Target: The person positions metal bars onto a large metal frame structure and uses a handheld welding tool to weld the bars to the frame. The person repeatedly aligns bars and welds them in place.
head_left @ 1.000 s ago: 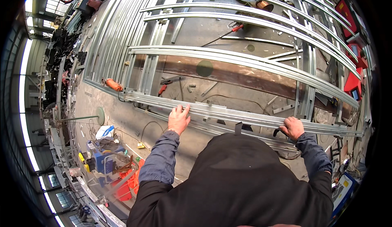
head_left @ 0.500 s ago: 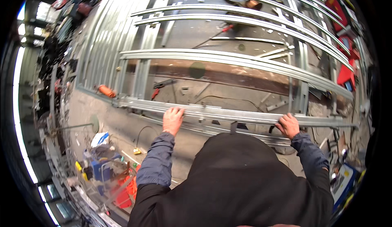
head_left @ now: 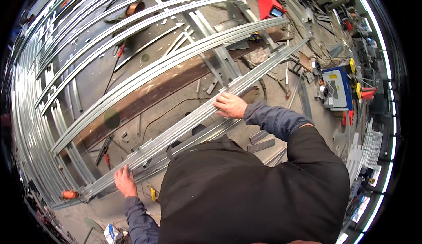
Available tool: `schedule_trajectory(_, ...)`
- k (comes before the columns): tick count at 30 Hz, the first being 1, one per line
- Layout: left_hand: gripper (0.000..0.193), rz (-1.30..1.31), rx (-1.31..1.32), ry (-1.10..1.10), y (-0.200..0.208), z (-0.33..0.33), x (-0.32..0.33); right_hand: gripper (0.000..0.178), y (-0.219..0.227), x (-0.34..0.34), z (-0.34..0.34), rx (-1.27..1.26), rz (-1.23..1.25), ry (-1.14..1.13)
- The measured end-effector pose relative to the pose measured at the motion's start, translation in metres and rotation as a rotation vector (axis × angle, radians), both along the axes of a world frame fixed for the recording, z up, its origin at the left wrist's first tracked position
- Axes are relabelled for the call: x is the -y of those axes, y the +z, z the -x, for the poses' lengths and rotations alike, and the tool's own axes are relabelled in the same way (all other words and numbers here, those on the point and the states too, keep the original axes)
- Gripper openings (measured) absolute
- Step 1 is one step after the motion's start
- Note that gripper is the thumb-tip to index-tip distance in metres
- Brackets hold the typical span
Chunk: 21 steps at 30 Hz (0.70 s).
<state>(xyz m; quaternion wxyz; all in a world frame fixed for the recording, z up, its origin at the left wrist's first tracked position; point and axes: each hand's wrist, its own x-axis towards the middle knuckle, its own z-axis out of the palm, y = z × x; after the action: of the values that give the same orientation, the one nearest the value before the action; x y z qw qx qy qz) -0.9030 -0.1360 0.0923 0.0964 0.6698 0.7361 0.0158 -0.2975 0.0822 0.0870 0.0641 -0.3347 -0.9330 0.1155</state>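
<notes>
A long, ribbed silver metal rail (head_left: 176, 127) runs slantwise in front of me, from lower left to upper right. My left hand (head_left: 126, 182) grips its near edge toward the left end, fingers bent against the metal. Farther along, my right hand (head_left: 231, 106) is closed over the same rail, its fingertips on the upper face; the undersides of both grips are hidden. A second, similar metal rail (head_left: 206, 134) lies close behind it on my side, partly covered by my body. Beyond, another curved-looking metal rail (head_left: 171, 61) spans the cross pieces.
Close-set metal profiles (head_left: 26, 112) fill the left side. An orange cylindrical tool (head_left: 69, 195) lies at the lower left corner of the frame. On the floor are a red-handled tool (head_left: 107, 159), a cable (head_left: 165, 112) and metal offcuts (head_left: 261, 145). A blue-and-white case (head_left: 336, 88) stands right.
My view has swung to the right, so the frame now slants across it. Both hands stay on the rail; the right one appears nearer the middle of the view, the left lower.
</notes>
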Motion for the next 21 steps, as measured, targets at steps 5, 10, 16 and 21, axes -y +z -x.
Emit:
schedule_trajectory(5,0.044,0.008,-0.01,-0.015,-0.006,0.002,0.0,0.058,-0.003,0.008,-0.011,-0.019,0.073,-0.06)
schedule_trajectory(10,0.041,0.051,0.008,-0.059,0.001,-0.004,-0.004,0.052,-0.001,0.011,-0.039,-0.108,-0.017,-0.139)
schedule_trajectory(16,0.04,0.057,0.04,-0.07,0.0,-0.011,-0.016,0.047,0.011,0.022,-0.136,0.016,-0.091,-0.477)
schedule_trajectory(21,0.039,0.059,0.006,0.07,0.005,-0.019,-0.006,0.049,0.02,-0.009,-0.097,-0.093,-0.042,-0.266)
